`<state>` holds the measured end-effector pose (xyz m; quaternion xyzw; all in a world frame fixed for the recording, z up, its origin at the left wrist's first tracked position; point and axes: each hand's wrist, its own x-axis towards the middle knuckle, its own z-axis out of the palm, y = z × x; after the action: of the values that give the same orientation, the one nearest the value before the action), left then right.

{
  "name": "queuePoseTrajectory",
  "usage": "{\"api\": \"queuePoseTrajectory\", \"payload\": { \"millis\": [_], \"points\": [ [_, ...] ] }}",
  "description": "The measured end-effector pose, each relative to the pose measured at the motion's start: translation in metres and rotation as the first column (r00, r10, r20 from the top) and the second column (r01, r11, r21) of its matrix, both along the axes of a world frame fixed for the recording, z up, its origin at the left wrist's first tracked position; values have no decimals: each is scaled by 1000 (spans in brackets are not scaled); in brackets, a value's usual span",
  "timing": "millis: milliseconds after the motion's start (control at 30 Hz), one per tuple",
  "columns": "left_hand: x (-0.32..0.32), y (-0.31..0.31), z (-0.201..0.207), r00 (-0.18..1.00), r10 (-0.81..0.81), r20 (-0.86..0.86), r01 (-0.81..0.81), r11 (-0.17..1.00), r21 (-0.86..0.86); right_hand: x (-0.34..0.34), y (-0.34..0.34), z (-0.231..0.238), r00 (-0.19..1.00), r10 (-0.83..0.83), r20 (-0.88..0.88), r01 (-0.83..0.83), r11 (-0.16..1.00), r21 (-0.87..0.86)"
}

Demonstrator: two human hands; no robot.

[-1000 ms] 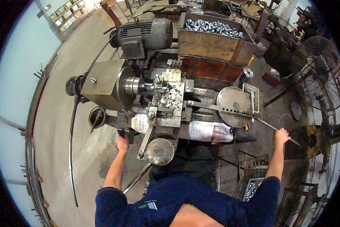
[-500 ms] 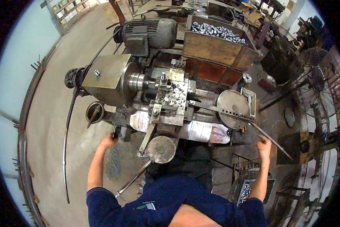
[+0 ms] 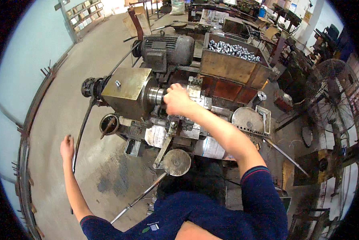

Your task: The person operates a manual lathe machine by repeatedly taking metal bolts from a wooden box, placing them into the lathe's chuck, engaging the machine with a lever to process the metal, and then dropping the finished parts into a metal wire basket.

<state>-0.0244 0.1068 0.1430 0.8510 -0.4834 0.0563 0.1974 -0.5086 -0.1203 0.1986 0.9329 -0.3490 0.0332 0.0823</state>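
Observation:
I stand at an old metal lathe. My right hand reaches across the carriage to the spindle nose. Its fingers curl against the spindle, and anything between them is hidden. My left hand is stretched out to the left over the concrete floor, just beside a long thin dark rod that runs down from the lathe's left end. Its fingers are loosely apart, with nothing seen in them. A round handwheel on a lever sits at the lathe's front, below my right forearm.
A grey motor sits behind the headstock. To its right, a rusty box holds several shiny metal parts. A standing fan is at the right, and shelving lines the far left wall. Workbenches and clutter fill the back.
My right hand has swung from the far right lever across to the spindle nose. My left hand has left the lathe's front and moved out left toward the thin rod.

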Motion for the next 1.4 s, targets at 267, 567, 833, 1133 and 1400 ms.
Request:
{"api": "queuePoseTrajectory", "payload": {
  "millis": [267, 567, 833, 1133, 1400],
  "points": [
    [-136, 38, -36, 967, 196, 165, -228, 951, 208, 14, -15, -23, 998, -30, -56, 37, 991, 126],
    [-83, 16, -41, 810, -75, -581, 129, 990, 53, -68, -2, 38, 967, -74, 244, 91, 994, -58],
    [-86, 1, -54, 515, -160, -842, 114, 986, -118, -218, -68, 92, 648, -687, 327, 739, 671, -54],
    [-90, -3, -52, 523, -177, -834, 77, 984, -160, -287, 5, 56, 600, -442, 667, 626, 779, -47],
    [-56, -32, -104, 412, 51, -910, 77, 993, 90, -488, 287, -59, -63, -806, 589, 899, 211, 384]
  ]
}}
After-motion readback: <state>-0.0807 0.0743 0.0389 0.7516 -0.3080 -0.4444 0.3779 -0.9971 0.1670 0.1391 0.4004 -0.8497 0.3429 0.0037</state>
